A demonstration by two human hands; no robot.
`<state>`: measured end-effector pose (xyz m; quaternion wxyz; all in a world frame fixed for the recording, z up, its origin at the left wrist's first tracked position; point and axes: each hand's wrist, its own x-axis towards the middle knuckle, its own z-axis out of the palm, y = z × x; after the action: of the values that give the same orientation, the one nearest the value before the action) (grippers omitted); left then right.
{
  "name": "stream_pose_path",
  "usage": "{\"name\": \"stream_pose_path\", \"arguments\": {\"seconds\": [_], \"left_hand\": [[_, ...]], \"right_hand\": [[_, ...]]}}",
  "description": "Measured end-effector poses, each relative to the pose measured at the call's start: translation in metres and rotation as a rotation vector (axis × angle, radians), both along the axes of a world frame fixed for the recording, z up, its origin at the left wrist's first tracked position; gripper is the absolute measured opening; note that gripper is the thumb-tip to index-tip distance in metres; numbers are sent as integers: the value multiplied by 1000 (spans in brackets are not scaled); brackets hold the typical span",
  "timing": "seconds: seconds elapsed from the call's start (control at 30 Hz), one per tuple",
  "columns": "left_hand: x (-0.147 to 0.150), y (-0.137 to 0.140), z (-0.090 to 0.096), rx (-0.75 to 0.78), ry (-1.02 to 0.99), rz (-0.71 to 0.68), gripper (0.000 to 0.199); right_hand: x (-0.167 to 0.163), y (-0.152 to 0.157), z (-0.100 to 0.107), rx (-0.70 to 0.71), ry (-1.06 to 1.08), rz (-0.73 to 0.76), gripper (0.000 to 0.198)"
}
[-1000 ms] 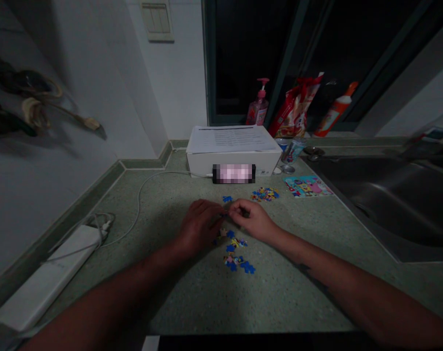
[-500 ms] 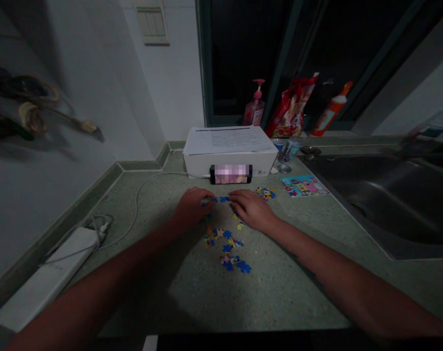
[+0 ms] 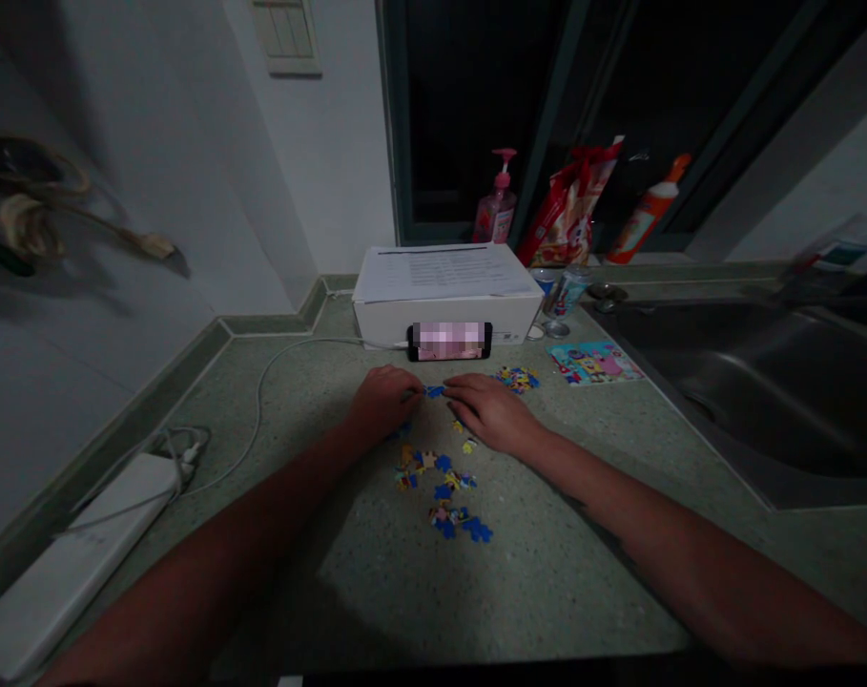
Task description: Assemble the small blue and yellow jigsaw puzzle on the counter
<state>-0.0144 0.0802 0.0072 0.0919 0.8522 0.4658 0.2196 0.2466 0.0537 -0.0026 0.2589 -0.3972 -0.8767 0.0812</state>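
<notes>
Blue jigsaw pieces (image 3: pixel 434 391) lie on the counter between my two hands. My left hand (image 3: pixel 384 396) has its fingertips pressed together at their left end. From the other side, my right hand (image 3: pixel 491 408) pinches at their right end, thumb tucked below the fingers. My fingers hide part of these pieces. Two small yellow pieces (image 3: pixel 469 446) rest just below my right hand. Nearer me are loose and joined pieces (image 3: pixel 443 463) in blue, yellow and tan, with a blue cluster (image 3: pixel 477 529) closest. A heap of pieces (image 3: pixel 520 380) sits beyond my right hand.
Behind my hands a phone (image 3: pixel 449 342) leans on a white box (image 3: pixel 447 277), its cable (image 3: pixel 261 391) curving left to a power strip (image 3: pixel 82 563). At right are a colourful picture card (image 3: pixel 596 364), cans (image 3: pixel 568 290) and a steel sink (image 3: pixel 762 382).
My left hand has moved slightly right, and the gap between the blue pieces at my fingertips has closed. The camera view has shifted a little.
</notes>
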Motion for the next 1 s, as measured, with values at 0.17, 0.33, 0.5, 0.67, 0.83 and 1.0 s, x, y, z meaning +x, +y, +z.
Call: {"name": "stream_pose_path", "arguments": {"seconds": [0.17, 0.33, 0.5, 0.67, 0.83, 1.0], "left_hand": [[0, -1, -4, 37, 2, 24, 25], [-1, 0, -10, 87, 16, 8, 26], [0, 0, -11, 108, 34, 17, 25], [-1, 0, -12, 131, 21, 7, 25], [0, 1, -13, 181, 21, 1, 28], [2, -1, -11, 174, 48, 2, 25]], "right_hand": [[-1, 0, 0, 14, -13, -4, 30], [-1, 1, -1, 10, -22, -12, 29], [-1, 0, 0, -5, -38, -24, 29], [-1, 0, 0, -7, -27, -27, 28], [-1, 1, -1, -3, -20, -30, 27], [0, 1, -2, -12, -5, -31, 26]]}}
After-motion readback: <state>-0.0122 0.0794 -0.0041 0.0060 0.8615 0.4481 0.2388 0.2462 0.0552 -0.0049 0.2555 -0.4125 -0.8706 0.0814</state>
